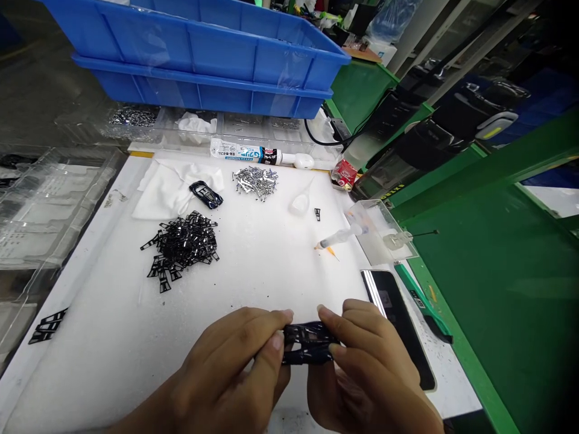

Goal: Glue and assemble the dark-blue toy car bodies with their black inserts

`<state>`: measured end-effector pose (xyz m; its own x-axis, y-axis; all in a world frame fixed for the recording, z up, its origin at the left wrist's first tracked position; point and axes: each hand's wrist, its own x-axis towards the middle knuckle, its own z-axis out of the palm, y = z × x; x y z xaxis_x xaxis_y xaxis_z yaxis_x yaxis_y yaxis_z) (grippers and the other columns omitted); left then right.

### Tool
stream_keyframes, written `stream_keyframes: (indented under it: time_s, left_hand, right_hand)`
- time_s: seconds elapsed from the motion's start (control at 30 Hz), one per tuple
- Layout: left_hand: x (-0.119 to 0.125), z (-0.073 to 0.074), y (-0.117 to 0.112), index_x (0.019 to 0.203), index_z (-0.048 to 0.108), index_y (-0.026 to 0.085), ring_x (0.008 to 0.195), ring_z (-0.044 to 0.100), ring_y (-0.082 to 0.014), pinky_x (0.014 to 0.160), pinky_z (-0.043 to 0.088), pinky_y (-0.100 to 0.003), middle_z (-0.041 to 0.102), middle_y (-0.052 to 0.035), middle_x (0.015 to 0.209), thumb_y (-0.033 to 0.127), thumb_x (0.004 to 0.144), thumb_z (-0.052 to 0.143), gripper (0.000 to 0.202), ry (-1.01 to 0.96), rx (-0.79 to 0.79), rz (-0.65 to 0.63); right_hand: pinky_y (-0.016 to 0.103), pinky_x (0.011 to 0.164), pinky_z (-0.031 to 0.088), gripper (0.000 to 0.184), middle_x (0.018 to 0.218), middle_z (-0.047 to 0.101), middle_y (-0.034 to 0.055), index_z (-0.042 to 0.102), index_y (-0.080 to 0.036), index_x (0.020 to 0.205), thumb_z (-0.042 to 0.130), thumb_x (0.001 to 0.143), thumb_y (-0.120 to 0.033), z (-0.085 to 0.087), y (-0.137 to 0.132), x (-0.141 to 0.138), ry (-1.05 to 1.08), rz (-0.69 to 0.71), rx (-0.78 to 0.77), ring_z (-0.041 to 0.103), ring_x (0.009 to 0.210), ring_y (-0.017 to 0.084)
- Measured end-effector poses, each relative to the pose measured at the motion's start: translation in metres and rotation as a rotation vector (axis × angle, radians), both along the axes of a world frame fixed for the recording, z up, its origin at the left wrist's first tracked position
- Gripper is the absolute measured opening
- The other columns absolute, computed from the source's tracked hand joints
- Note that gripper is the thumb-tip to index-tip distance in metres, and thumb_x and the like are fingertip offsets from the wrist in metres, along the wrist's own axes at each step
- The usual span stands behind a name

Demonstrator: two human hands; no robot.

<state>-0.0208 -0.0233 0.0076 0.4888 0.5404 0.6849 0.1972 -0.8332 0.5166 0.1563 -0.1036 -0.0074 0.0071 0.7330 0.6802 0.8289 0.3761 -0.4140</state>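
Pinching a black lattice-like plastic part (310, 343) between fingers and thumbs, the left hand (221, 374) and right hand (366, 374) hold it together over the near edge of a white work mat (85, 355), with a black phone-like slab (398, 325) just to the right. Beyond them, much looks left to do: a large loose heap of similar black pieces (181, 247) lies on the mat, near a dark piece (205, 194) on a white cloth (167, 196), a pile of silver metal pieces (256, 182), and a syringe (339, 238). Farther back, a tube of glue (253, 152) lies beneath stacked blue plastic crates (194, 60), and nothing stands between the hands and the heap
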Motion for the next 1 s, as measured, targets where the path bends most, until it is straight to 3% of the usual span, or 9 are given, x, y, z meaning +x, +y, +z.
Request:
stream_keyframes:
  time_s: [0.13, 0.3, 0.43, 0.57, 0.67, 0.8, 1.0]
  left_hand:
    - [0.012, -0.006, 0.005, 0.102, 0.061, 0.012, 0.081, 0.074, -0.0165, 0.070, 0.065, -0.024, 0.077, -0.0110, 0.094, -0.006, 0.078, 0.066, 0.030, -0.143, -0.083, -0.041]
    - [0.019, -0.013, 0.004, 0.100, 0.064, 0.012, 0.084, 0.074, -0.0149, 0.076, 0.063, -0.020, 0.076, -0.0084, 0.092, -0.006, 0.077, 0.066, 0.029, -0.157, -0.070, -0.012]
    - [0.020, -0.018, 0.000, 0.103, 0.063, 0.010, 0.087, 0.074, -0.0137, 0.082, 0.061, -0.018, 0.075, -0.0075, 0.088, -0.005, 0.078, 0.067, 0.030, -0.117, -0.048, -0.019]
    - [0.020, -0.019, 0.000, 0.104, 0.062, 0.014, 0.084, 0.073, -0.0126, 0.078, 0.062, -0.019, 0.074, -0.0055, 0.089, -0.004, 0.080, 0.064, 0.030, -0.138, -0.155, -0.025]
    - [0.018, -0.018, 0.004, 0.107, 0.059, 0.016, 0.086, 0.072, -0.0146, 0.072, 0.063, -0.023, 0.074, -0.0078, 0.096, -0.005, 0.080, 0.063, 0.034, -0.153, -0.157, -0.067]
    - [0.011, -0.022, 0.008, 0.116, 0.056, 0.016, 0.096, 0.070, -0.0204, 0.076, 0.064, -0.033, 0.071, -0.0141, 0.109, -0.004, 0.080, 0.064, 0.042, -0.123, -0.082, -0.160]
    - [0.013, -0.029, 0.012, 0.127, 0.051, 0.010, 0.108, 0.066, -0.0233, 0.086, 0.062, -0.038, 0.067, -0.0192, 0.117, -0.006, 0.079, 0.064, 0.052, -0.175, -0.105, -0.288]
  right_hand:
    - [0.039, 0.071, 0.056, 0.028, 0.102, 0.066, 0.0098, 0.057, -0.017, 0.099, 0.061, 0.079, 0.002, 0.006, 0.013, 0.001, 0.066, 0.044, -0.070, 0.062, 0.087, 0.020]
    - [0.037, 0.069, 0.055, 0.041, 0.100, 0.064, 0.0127, 0.051, -0.012, 0.109, 0.059, 0.076, 0.011, 0.003, 0.012, 0.000, 0.072, 0.077, -0.016, 0.061, 0.086, 0.020]
    - [0.035, 0.065, 0.053, 0.038, 0.094, 0.064, 0.0123, 0.053, -0.010, 0.106, 0.059, 0.075, 0.012, 0.000, 0.009, -0.006, 0.128, 0.029, -0.010, 0.061, 0.081, 0.019]
    - [0.032, 0.070, 0.054, 0.036, 0.093, 0.063, 0.0091, 0.053, -0.012, 0.108, 0.062, 0.079, 0.007, 0.005, 0.005, -0.005, 0.126, -0.025, -0.085, 0.062, 0.084, 0.018]
    - [0.030, 0.083, 0.056, 0.039, 0.108, 0.062, 0.0104, 0.049, -0.014, 0.118, 0.062, 0.085, 0.001, 0.011, -0.001, 0.003, 0.140, 0.048, -0.220, 0.063, 0.100, 0.017]
    - [0.029, 0.099, 0.053, 0.036, 0.127, 0.057, 0.0120, 0.051, -0.016, 0.122, 0.061, 0.089, -0.005, 0.017, -0.010, 0.014, 0.123, 0.146, -0.330, 0.058, 0.118, 0.018]
    - [0.026, 0.089, 0.058, 0.030, 0.124, 0.061, 0.0096, 0.060, -0.018, 0.112, 0.063, 0.087, -0.003, 0.026, -0.024, 0.018, 0.120, 0.067, -0.267, 0.065, 0.108, 0.018]
